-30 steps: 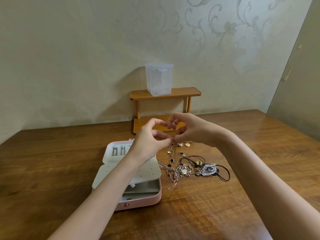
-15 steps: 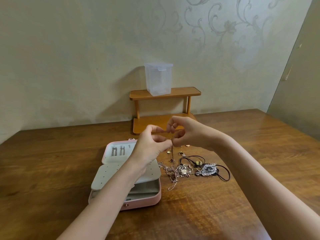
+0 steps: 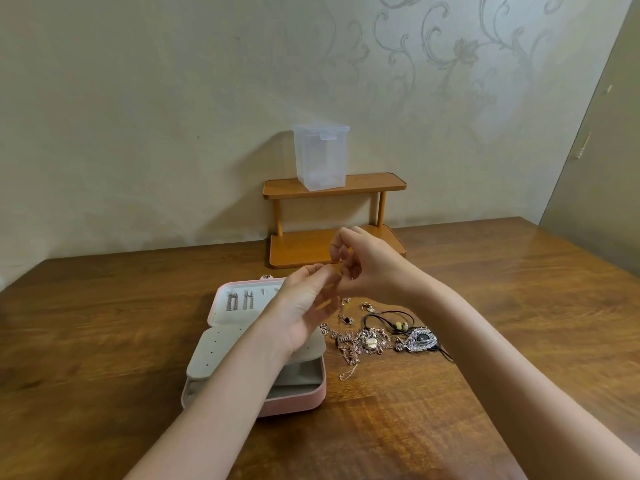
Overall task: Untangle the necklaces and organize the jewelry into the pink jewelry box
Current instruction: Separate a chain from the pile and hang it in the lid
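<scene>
The pink jewelry box (image 3: 298, 403) lies open on the table, its grey perforated flap (image 3: 214, 355) folded out and several silver earrings (image 3: 239, 301) pinned in the lid. To its right lies a tangled heap of thin chains and pendants (image 3: 367, 341), plus a black cord necklace (image 3: 391, 318). Above the heap, my left hand (image 3: 304, 306) and my right hand (image 3: 363, 268) meet, fingers curled, pinching a thin chain (image 3: 341, 308) that hangs down toward the heap. Motion blur hides the exact pinch point.
A small two-tier wooden shelf (image 3: 374, 183) stands against the wall at the back, with a clear plastic lidded container (image 3: 320, 157) on its top tier. The wooden table (image 3: 519, 306) stretches wide on both sides.
Both hands have shifted slightly; my left hand turned palm up and dropped a little, while my right hand's fingers lifted. The chain still hangs between them.
</scene>
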Demonstrator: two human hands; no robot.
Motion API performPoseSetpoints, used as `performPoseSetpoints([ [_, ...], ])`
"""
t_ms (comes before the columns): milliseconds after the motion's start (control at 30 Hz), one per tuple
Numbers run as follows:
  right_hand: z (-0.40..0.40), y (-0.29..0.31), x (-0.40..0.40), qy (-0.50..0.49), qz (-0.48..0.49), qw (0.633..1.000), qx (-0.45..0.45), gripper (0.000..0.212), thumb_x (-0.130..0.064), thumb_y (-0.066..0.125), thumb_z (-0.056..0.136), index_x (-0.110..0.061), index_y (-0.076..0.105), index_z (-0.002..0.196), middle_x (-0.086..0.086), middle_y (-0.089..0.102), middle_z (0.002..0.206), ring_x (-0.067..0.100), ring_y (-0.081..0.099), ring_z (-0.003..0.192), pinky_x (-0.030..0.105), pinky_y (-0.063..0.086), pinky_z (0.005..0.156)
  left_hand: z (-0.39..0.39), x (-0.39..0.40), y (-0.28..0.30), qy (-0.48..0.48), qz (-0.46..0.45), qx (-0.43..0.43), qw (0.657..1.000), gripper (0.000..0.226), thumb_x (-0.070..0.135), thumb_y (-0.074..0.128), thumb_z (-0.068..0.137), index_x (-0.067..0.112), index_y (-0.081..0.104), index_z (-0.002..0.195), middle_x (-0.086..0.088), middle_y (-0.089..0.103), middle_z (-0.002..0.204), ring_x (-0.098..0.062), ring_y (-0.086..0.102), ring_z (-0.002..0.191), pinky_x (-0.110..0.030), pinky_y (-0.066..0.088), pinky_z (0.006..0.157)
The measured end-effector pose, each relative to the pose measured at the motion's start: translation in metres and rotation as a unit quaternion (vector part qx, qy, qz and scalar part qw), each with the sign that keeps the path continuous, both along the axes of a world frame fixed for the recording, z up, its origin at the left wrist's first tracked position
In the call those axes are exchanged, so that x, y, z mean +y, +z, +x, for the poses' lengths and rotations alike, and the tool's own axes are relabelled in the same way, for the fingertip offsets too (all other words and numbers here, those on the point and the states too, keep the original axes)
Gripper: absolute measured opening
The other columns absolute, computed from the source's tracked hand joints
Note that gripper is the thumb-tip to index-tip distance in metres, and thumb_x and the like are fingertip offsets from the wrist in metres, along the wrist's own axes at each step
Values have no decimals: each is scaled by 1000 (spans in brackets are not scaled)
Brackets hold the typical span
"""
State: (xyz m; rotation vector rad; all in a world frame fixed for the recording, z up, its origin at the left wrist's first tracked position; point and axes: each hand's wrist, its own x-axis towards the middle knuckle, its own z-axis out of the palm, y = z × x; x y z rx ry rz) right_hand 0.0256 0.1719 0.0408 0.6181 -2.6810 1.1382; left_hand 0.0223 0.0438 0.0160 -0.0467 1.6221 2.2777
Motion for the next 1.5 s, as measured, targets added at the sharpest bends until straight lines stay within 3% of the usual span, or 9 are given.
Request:
performPoseSetpoints([
  [100,0,-3,-2,-7,-23,999,34,39,7,61,69,-26,42,76,-2,40,86,8,39,58,14,38,52,1,4,-2,20,39,-5,999,9,8,62,86,11,58,94,-4,64,74,-10,56,66,-17,46,48],
  [200,-3,-7,0,-1,-104,994,19,38,9,62,72,-22,43,78,-1,41,78,8,39,56,16,36,53,2,2,-5,46,55,74,995,12,4,58,88,14,53,91,-6,63,86,-10,58,72,-16,50,54],
  [367,3,-6,6,52,-180,981,-52,33,12,61,78,-13,42,85,2,42,71,12,41,61,21,39,53,3,-11,-4,-2,-62,212,975,22,1,59,88,17,49,99,-5,69,86,-14,59,75,-22,50,63],
  [667,5,7,8,78,-156,981,-83,32,7,64,80,-16,43,87,5,48,77,23,50,72,20,43,55,0,-21,7,-67,-39,168,983,32,10,66,80,20,52,108,4,73,78,-6,67,72,-20,53,64],
  [867,8,1,11,82,-246,959,-111,28,13,58,81,-11,44,89,2,46,82,9,52,66,19,46,61,0,-20,8,-56,-20,185,981,36,2,65,82,19,49,109,4,71,74,-13,66,80,-23,54,76],
  [1033,10,-2,5,56,-284,954,-76,34,20,51,78,-12,43,84,3,43,75,8,47,63,16,42,58,3,-10,7,-19,119,53,991,32,0,67,73,14,52,99,-6,65,80,-11,58,65,-15,52,60],
  [1200,7,-5,-4,-9,-192,980,47,37,14,58,70,-19,43,78,1,44,72,15,42,64,26,38,57,3,-3,7,14,157,-60,986,3,4,66,80,5,64,78,-8,66,72,-9,57,58,-14,51,54],
  [1400,8,-12,-7,-32,-244,966,80,31,11,61,72,-16,51,82,-2,54,73,11,50,65,26,45,61,8,-1,11,89,113,93,985,22,2,65,82,13,53,96,-3,63,76,-4,60,58,-13,52,57],
  [1500,10,-9,-7,-20,-270,960,71,28,13,61,75,-14,55,82,-2,58,75,9,56,68,22,48,66,8,-4,15,97,109,101,984,21,3,66,82,14,53,94,-2,61,74,-2,59,56,-12,51,55],
])
